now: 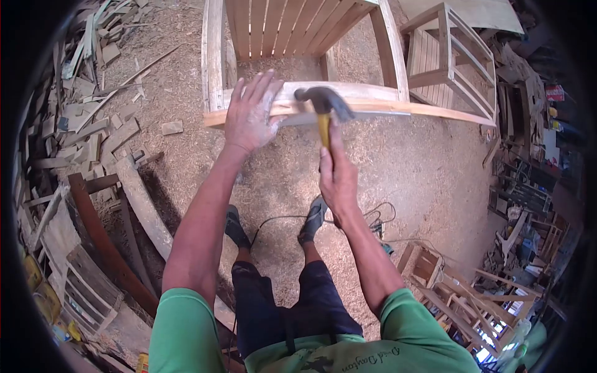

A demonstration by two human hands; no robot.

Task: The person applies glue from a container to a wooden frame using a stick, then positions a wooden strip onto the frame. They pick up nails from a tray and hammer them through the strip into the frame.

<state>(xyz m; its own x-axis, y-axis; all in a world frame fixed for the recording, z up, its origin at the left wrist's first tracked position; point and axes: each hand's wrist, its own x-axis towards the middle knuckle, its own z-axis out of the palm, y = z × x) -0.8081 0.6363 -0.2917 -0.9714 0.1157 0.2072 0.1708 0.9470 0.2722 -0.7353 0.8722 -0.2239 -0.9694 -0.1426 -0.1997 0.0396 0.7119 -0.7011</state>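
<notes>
Upper middle of frame: pale wooden strip (438, 112) lies along the near edge of a slatted wooden frame (390, 53), running on rightward past its corner. My left hand (252, 118) is laid over the strip's left part, fingers extended. My right hand (340, 186) is wrapped round a hammer (324, 104), head blurred. Hammering stage, I judge; the next blow calls for a steady strip, left fingers clear.

The strip (373, 107) is matt wood, hammerhead (324, 99) probably metal.

Cursive lettering (372, 358), apparently "David Dayton", on green shirt (298, 354)
</notes>
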